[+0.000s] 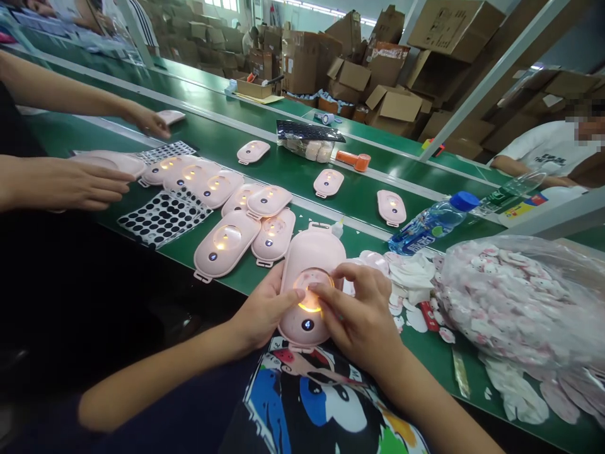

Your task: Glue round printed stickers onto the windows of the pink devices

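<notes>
A pink oval electronic device (316, 251) with strap loops at its ends is held upright over my lap. Its round panel glows with an orange ring, and a small dark display below reads 4. My left hand (265, 309) grips the left edge, its thumb resting on the panel. My right hand (362, 309) is closed against the right side, fingers bent, with a fingertip pressed on the panel's middle. Whether something small lies under those fingertips is hidden. Just beyond, several similar lit devices (225, 243) lie together on the green table (227, 280).
Co-worker's hands (70, 183) reach in at left near sheets of black round stickers (163, 217). To the right are a blue-capped bottle (432, 224), a bag of small printed pieces (510, 302) and paper scraps (416, 318). An orange-handled tool (354, 160) lies farther back.
</notes>
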`<action>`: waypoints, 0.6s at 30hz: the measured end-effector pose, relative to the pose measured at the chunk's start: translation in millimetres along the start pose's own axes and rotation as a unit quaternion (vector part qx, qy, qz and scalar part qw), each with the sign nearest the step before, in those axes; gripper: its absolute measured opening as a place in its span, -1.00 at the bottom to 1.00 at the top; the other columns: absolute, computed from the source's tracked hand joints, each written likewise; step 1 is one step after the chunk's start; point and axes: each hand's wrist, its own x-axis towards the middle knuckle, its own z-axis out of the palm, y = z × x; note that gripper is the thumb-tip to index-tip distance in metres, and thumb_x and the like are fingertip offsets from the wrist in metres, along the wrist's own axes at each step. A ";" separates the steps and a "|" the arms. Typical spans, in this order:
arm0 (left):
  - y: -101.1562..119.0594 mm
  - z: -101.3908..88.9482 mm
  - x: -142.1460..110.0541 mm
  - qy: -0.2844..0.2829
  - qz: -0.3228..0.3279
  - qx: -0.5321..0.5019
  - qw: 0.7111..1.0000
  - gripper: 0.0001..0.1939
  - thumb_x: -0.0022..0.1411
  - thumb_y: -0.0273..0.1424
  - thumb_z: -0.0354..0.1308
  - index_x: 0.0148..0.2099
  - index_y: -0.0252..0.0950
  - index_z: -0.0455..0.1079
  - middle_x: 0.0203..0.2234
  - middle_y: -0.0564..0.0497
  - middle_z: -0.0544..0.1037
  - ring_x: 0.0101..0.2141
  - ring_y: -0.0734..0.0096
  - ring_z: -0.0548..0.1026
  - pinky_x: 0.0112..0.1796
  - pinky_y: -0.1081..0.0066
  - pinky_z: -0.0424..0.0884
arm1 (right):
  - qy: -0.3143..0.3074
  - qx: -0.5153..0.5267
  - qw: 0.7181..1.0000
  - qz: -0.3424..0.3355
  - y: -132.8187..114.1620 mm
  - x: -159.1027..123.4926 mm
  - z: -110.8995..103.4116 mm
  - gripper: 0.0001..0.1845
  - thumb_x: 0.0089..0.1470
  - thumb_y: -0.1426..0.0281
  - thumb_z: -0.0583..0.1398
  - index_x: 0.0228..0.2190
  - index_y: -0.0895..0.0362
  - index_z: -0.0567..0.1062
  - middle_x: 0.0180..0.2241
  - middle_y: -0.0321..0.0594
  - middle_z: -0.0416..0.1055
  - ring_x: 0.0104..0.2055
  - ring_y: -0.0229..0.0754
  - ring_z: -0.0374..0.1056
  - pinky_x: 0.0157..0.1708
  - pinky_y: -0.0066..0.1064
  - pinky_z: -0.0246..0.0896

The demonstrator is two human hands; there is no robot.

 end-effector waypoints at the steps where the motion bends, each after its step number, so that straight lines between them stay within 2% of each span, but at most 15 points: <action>1: -0.8 -0.7 0.6 0.004 -0.001 0.003 1.000 -0.51 0.14 -0.43 0.31 0.12 -0.24 0.32 -0.06 -0.10 0.58 -0.07 0.17 0.54 -0.11 0.33 0.47 | 0.005 0.009 1.000 0.008 1.6 -0.5 1.9 -0.76 0.13 0.45 0.16 -0.16 0.01 0.53 -0.13 -0.14 0.29 -0.11 -0.04 0.23 -0.10 -0.07 0.12; 6: -4.8 -6.4 3.3 0.021 0.011 0.026 0.999 -0.54 0.09 -0.42 0.36 0.05 -0.26 0.37 -0.14 -0.07 0.61 -0.15 0.21 0.56 -0.17 0.36 0.48 | 0.085 0.090 0.987 0.102 32.2 7.3 8.8 -0.73 0.14 0.39 0.18 -0.09 0.01 0.45 -0.05 -0.10 0.20 0.01 0.01 0.20 0.01 0.02 0.17; 8: -5.3 -8.4 4.3 0.040 0.018 0.041 0.998 -0.53 0.07 -0.43 0.37 0.04 -0.25 0.38 -0.17 -0.06 0.61 -0.16 0.21 0.56 -0.18 0.36 0.49 | 0.088 0.124 0.980 0.130 42.9 13.0 9.3 -0.70 0.17 0.34 0.15 -0.04 -0.01 0.40 -0.06 -0.11 0.25 0.00 -0.02 0.25 0.00 0.00 0.23; 10: -5.2 -9.3 5.6 0.052 0.018 0.047 0.997 -0.52 0.06 -0.42 0.38 0.04 -0.25 0.39 -0.15 -0.08 0.61 -0.16 0.18 0.57 -0.19 0.34 0.49 | 0.051 0.154 0.978 0.128 42.7 16.5 11.8 -0.63 0.19 0.30 0.13 0.04 -0.05 0.33 -0.01 -0.13 0.29 0.02 -0.04 0.29 0.02 -0.03 0.28; 11: -5.0 -9.4 6.2 0.053 0.017 0.046 0.997 -0.51 0.06 -0.41 0.38 0.05 -0.25 0.38 -0.13 -0.09 0.61 -0.14 0.16 0.56 -0.18 0.33 0.49 | 0.025 0.166 0.977 0.129 38.5 16.9 14.8 -0.55 0.18 0.28 0.14 0.11 -0.06 0.27 0.08 -0.12 0.26 0.10 -0.02 0.25 0.08 -0.02 0.25; 13: -4.8 -9.4 7.4 0.052 0.015 0.036 0.998 -0.48 0.07 -0.40 0.38 0.08 -0.24 0.36 -0.08 -0.11 0.59 -0.10 0.12 0.55 -0.14 0.30 0.49 | -0.030 0.201 0.965 0.164 26.0 15.0 24.3 -0.31 0.15 0.24 0.17 0.25 -0.07 0.05 0.29 -0.09 0.03 0.32 0.05 0.00 0.24 0.08 0.06; 15: -5.4 -10.0 7.8 0.053 0.012 0.028 0.998 -0.47 0.09 -0.41 0.36 0.11 -0.22 0.33 -0.04 -0.11 0.57 -0.06 0.10 0.54 -0.09 0.26 0.47 | -0.074 0.263 0.934 0.231 13.9 10.9 35.7 -0.14 0.15 0.23 0.16 0.32 -0.08 -0.19 0.38 -0.11 -0.23 0.41 0.07 -0.23 0.31 0.13 -0.09; 18: -7.5 -12.8 7.3 0.049 0.009 0.023 0.998 -0.44 0.09 -0.42 0.37 0.13 -0.21 0.31 -0.03 -0.11 0.56 -0.04 0.08 0.53 -0.06 0.23 0.47 | -0.079 0.342 0.887 0.300 5.3 5.3 47.2 -0.09 0.16 0.26 0.15 0.33 -0.14 -0.28 0.41 -0.20 -0.32 0.42 0.04 -0.23 0.32 0.10 -0.09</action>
